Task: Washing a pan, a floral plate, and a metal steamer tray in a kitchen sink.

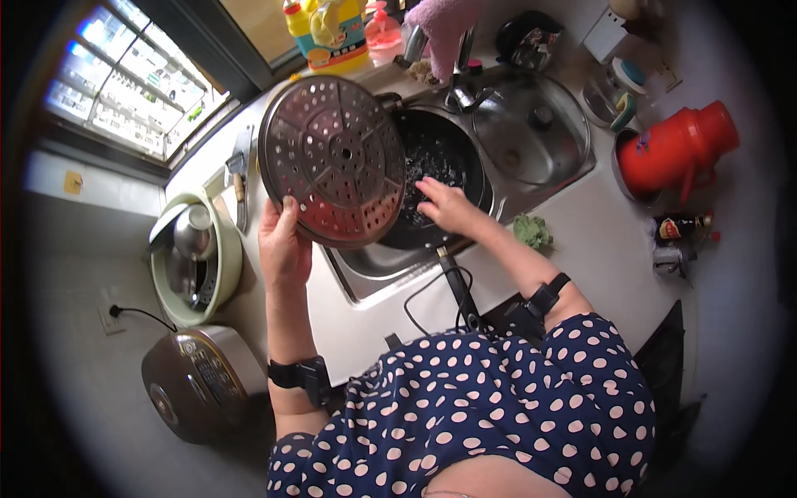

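My left hand (286, 246) grips the lower left rim of a round perforated metal steamer plate (333, 162), tilted up over the left side of the sink. Behind it a black wok (470, 165) with water in it rests over the left sink basin (367, 264), its long black handle (457, 289) pointing towards me. Above the wok's water is my right hand (445, 205), fingers apart and holding nothing. Part of the wok is hidden by the steamer plate.
Right of the wok are the second sink basin (529, 137), a faucet (464, 93) and a green scrubbing cloth (532, 231). A red thermos flask (672, 149) stands at the right. On the left are a pale green basin (230, 255) of metalware, a cleaver (240, 168) and a rice cooker (199, 380).
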A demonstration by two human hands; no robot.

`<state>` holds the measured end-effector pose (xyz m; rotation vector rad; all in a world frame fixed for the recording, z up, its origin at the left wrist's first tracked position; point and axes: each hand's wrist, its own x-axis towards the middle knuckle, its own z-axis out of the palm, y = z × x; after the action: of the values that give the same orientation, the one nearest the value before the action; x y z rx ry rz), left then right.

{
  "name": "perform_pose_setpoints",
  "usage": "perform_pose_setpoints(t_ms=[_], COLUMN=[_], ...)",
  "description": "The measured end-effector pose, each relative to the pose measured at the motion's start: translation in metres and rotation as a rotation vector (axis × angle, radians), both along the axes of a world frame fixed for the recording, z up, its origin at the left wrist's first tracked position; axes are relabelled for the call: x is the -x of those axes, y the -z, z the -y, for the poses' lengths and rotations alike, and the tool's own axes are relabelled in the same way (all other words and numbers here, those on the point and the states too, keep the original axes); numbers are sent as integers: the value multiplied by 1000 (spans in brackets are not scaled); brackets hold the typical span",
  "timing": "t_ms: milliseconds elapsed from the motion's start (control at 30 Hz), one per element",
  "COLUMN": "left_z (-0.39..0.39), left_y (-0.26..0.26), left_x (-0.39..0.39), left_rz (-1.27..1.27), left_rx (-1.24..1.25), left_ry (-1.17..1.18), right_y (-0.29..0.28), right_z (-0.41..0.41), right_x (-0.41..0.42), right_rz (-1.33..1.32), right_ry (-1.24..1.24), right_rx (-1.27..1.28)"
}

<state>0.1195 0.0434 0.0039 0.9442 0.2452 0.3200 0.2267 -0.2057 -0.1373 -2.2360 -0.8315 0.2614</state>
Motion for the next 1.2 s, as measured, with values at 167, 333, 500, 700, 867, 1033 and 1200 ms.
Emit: perform_pose_setpoints(t_ms=[167,333,500,700,867,1033,1200], left_z=[0,-1,-15,-10,-16,-18,-19], left_y=[-5,-4,2,-23,-34,-11,27], left_x=[17,36,70,117,158,190,213], left_rz=[76,89,82,15,119,48,-50], left_rx=[-57,-117,-349,-841,-1307,-1674,-1999], left_ry=[73,-1,-74,-124,-65,-22,12], right_y=[-21,-13,-52,-37,-38,-60,-76], right_z=[12,14,8,39,60,77,111], right_x=[-6,5,17,40,51,72,96], right_rz=[20,310,-201,159,147,-95,-216], right_ry=[-3,80,161,71,112,240,164], right_rx=[-34,-122,-4,230,-79,-133,-79])
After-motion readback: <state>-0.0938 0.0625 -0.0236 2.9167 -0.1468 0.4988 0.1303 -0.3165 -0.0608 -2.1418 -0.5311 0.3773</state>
